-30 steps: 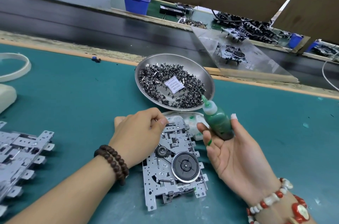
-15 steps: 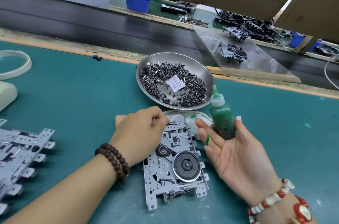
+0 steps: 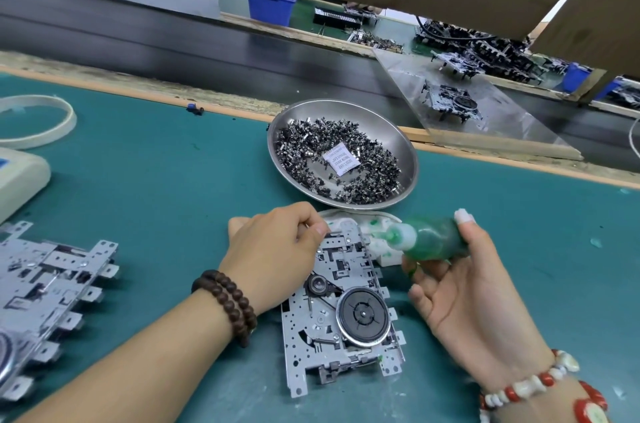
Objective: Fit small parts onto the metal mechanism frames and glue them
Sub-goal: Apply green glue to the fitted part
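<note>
Tipped from upright, the glue bottle (image 3: 427,240) now lies sideways in the gripping right hand (image 3: 460,287), nozzle pointing left toward the frame (image 3: 341,311), whose top edge the curled left hand (image 3: 277,246) pinches.

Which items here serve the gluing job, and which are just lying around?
In use: grey metal mechanism frame; green glue bottle in right hand; left hand; steel bowl of small dark parts.
Idle: white ring; blue bin; stacked frames.
</note>
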{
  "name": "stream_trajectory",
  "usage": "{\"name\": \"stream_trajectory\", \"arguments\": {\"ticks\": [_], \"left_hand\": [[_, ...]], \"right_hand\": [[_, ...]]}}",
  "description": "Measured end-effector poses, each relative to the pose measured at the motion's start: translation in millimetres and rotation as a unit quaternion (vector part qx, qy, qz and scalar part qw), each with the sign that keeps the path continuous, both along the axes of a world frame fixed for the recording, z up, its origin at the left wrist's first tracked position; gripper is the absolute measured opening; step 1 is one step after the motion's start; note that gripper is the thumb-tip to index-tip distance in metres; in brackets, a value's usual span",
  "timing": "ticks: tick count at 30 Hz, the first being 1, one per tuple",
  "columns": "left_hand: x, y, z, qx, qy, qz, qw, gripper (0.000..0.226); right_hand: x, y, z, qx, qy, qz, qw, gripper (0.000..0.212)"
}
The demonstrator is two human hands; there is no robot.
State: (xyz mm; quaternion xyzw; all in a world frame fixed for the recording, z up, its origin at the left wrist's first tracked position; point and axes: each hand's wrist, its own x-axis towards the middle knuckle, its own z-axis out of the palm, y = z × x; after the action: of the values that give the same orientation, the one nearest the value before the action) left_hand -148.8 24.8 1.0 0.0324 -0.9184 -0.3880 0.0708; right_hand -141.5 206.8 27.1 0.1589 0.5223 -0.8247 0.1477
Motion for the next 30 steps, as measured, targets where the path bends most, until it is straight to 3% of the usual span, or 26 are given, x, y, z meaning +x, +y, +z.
{"name": "stream_trajectory", "arguments": {"ticks": [6, 11, 16, 18, 21, 24, 30], "left_hand": [[-0.5, 0.0, -1.2, 0.002, 0.000, 0.003, 1.000, 0.028], [0.4, -0.1, -0.3, 0.000, 0.004, -0.001, 1.000, 0.026], [0.4, 0.1, -0.3, 0.003, 0.002, 0.000, 1.000, 0.027], [0.6, 0.2, -0.3, 0.001, 0.003, 0.001, 1.000, 0.028], [0.7, 0.2, -0.2, 0.001, 0.001, 0.003, 1.000, 0.028], [0.2, 0.4, -0.4, 0.005, -0.004, 0.007, 1.000, 0.027], [0.0, 0.1, -1.4, 0.002, -0.006, 0.013, 1.000, 0.027]], "right_hand": [[-1.2, 1.2, -0.5, -0.040, -0.004, -0.007, 0.999, 0.026], [-1.0, 2.3, -1.2, -0.063, -0.015, -0.006, 0.998, 0.043], [-2.0, 4.5, -0.7, -0.101, -0.009, -0.018, 0.995, 0.026], [-2.7, 5.2, -0.1, -0.140, -0.003, -0.011, 0.990, 0.035], [-0.4, 8.1, 3.7, -0.209, 0.005, 0.027, 0.978, 0.068], [3.7, 9.3, 6.4, -0.223, 0.002, 0.049, 0.974, 0.087], [5.1, 6.9, 5.2, -0.184, 0.014, 0.100, 0.978, 0.065]]}}
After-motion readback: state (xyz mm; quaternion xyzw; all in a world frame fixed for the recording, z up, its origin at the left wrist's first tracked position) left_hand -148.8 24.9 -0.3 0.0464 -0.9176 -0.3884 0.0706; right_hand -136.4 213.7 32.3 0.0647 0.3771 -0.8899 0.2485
